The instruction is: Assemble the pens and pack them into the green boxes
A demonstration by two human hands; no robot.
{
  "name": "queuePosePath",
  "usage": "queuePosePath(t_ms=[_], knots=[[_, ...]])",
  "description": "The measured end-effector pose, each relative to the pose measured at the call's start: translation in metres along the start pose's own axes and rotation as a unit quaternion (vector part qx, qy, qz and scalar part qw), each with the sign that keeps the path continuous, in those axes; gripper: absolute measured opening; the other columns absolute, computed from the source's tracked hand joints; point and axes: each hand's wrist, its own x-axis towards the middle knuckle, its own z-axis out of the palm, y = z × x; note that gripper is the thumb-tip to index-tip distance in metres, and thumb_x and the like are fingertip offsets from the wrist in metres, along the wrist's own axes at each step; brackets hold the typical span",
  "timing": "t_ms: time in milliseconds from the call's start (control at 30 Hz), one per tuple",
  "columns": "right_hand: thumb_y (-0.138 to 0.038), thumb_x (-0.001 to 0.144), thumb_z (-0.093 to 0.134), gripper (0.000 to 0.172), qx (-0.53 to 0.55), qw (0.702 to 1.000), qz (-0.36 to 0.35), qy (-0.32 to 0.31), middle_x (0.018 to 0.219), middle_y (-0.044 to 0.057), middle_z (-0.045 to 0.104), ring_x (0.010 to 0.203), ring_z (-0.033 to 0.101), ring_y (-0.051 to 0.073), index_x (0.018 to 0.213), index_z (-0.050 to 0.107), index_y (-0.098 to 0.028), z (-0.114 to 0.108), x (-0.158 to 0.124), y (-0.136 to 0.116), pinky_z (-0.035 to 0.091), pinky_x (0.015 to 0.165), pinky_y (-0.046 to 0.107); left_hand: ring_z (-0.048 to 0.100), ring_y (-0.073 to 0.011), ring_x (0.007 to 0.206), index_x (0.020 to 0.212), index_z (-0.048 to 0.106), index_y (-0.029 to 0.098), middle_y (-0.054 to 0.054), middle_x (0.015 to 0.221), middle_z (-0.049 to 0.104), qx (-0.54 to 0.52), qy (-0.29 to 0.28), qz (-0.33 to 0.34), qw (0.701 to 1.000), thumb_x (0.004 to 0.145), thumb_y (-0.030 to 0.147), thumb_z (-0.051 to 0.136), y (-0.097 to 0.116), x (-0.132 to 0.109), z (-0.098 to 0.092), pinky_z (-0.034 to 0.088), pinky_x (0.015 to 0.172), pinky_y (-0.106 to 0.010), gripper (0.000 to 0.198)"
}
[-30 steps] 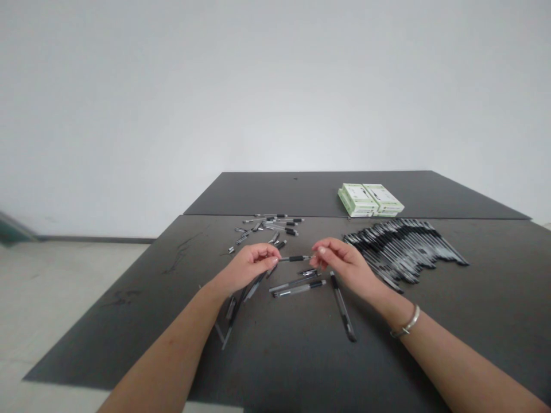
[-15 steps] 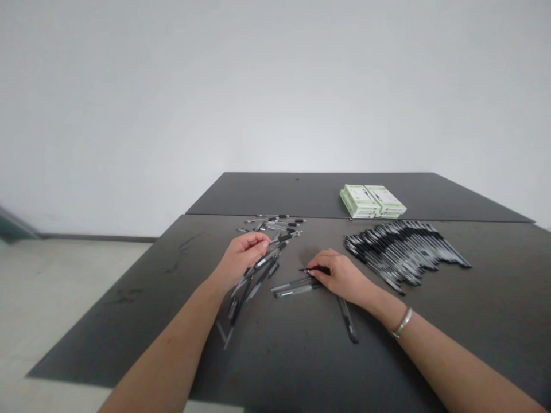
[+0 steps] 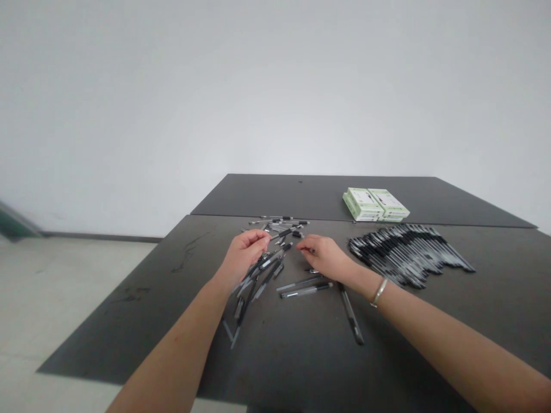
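My left hand [image 3: 243, 256] hovers over a loose heap of black-and-clear pens [image 3: 260, 276], its fingers curled, and I cannot tell whether it holds a pen. My right hand [image 3: 322, 257] is at the middle of the table, with a thin metal bangle [image 3: 379, 292] on its wrist. Its fingertips are close to the scattered pens [image 3: 278, 225] at the far side, and no pen shows in it. Just below this hand lie two separate pens [image 3: 305, 287], and a single pen [image 3: 350, 314] lies to the right of them.
A dense fan of overlapping pens [image 3: 407, 255] lies on the right of the dark table [image 3: 129, 327]. Two white-and-green boxes [image 3: 376, 205] stand on the far table panel [image 3: 267, 198], just beyond the seam. A pale floor lies to the left.
The pen held between my hands earlier is gone from between them. My right hand went down to the table, then moved toward the far pens. More pens now lie under my left hand.
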Motion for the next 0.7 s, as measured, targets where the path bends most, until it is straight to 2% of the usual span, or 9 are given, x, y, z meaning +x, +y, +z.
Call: queuePosePath(t_ms=[100,233,533,700], knots=[[-0.007,0.084,0.051,0.029,-0.023,1.0,-0.01,-0.011,0.102,0.008,0.073,0.095,0.066,0.018,0.099,0.074,-0.016,0.01,0.029,-0.002,0.046,0.089,0.027,0.027,-0.0008,0.039,0.081,0.064,0.015,0.006,0.059,0.049,-0.004,0.001,-0.001,1.0,0.076,0.033,0.07,0.001,0.0,0.0,0.013,0.039,-0.018,0.02],[-0.01,0.082,0.055,0.026,-0.044,0.999,0.0,-0.032,0.096,0.01,0.075,0.091,0.068,0.021,0.096,0.077,-0.016,0.024,0.055,0.0,0.047,0.087,0.028,0.026,-0.0005,0.039,0.081,0.064,0.014,0.006,0.058,0.048,-0.013,0.012,-0.002,1.0,0.075,0.031,0.07,0.001,0.0,-0.001,0.013,0.039,-0.018,0.019],[-0.021,0.084,0.059,0.022,-0.078,0.994,0.039,-0.063,0.094,0.009,0.076,0.089,0.069,0.021,0.096,0.078,-0.018,0.031,0.063,0.002,0.049,0.078,0.026,0.027,-0.0007,0.039,0.081,0.064,0.015,0.006,0.059,0.049,-0.02,0.007,-0.006,1.0,0.074,0.034,0.071,0.004,-0.002,0.0,0.013,0.039,-0.018,0.021],[-0.021,0.081,0.063,0.016,-0.092,0.99,0.052,-0.088,0.086,0.008,0.076,0.084,0.069,0.021,0.084,0.078,-0.018,0.027,0.069,0.001,0.049,0.074,0.025,0.027,-0.0007,0.039,0.081,0.064,0.015,0.006,0.059,0.05,-0.019,0.009,-0.009,1.0,0.074,0.034,0.071,0.005,-0.002,0.0,0.013,0.039,-0.018,0.021]])
